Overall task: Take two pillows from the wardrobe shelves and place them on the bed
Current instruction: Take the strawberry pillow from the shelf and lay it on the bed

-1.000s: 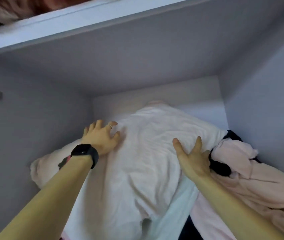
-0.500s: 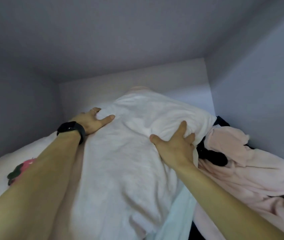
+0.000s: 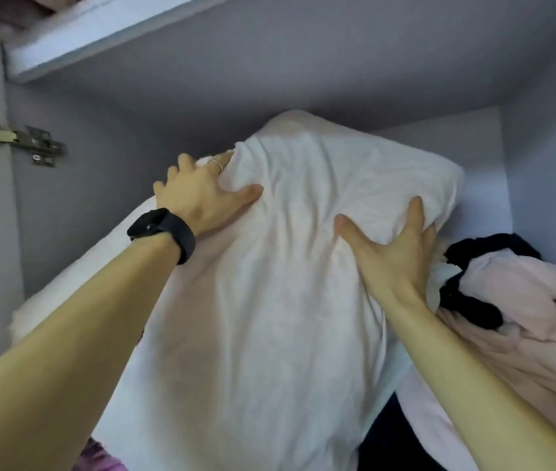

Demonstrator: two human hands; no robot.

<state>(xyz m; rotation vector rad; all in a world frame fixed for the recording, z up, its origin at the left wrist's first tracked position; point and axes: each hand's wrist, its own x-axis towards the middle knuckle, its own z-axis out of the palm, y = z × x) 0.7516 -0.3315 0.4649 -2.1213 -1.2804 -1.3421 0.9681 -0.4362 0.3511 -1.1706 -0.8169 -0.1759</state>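
A large white pillow (image 3: 269,283) fills the middle of the wardrobe compartment, its far end tilted up toward the shelf above. My left hand (image 3: 198,195), with a black watch on the wrist, grips the pillow's upper left edge, fingers curled behind it and thumb on the front. My right hand (image 3: 395,246) grips the right side, thumb pressing into the front and fingers wrapped round the edge. A second white pillow (image 3: 100,266) lies under my left forearm, mostly hidden.
A grey shelf board (image 3: 100,32) hangs above at the upper left. A metal door hinge (image 3: 15,139) is on the left wall. Pink and black clothes (image 3: 507,300) are heaped at the right. Grey wardrobe walls close in on both sides.
Both hands have closed on the pillow's sides. Its far end has lifted and it has come toward me; the view has pulled back, showing the shelf edge and hinge again.
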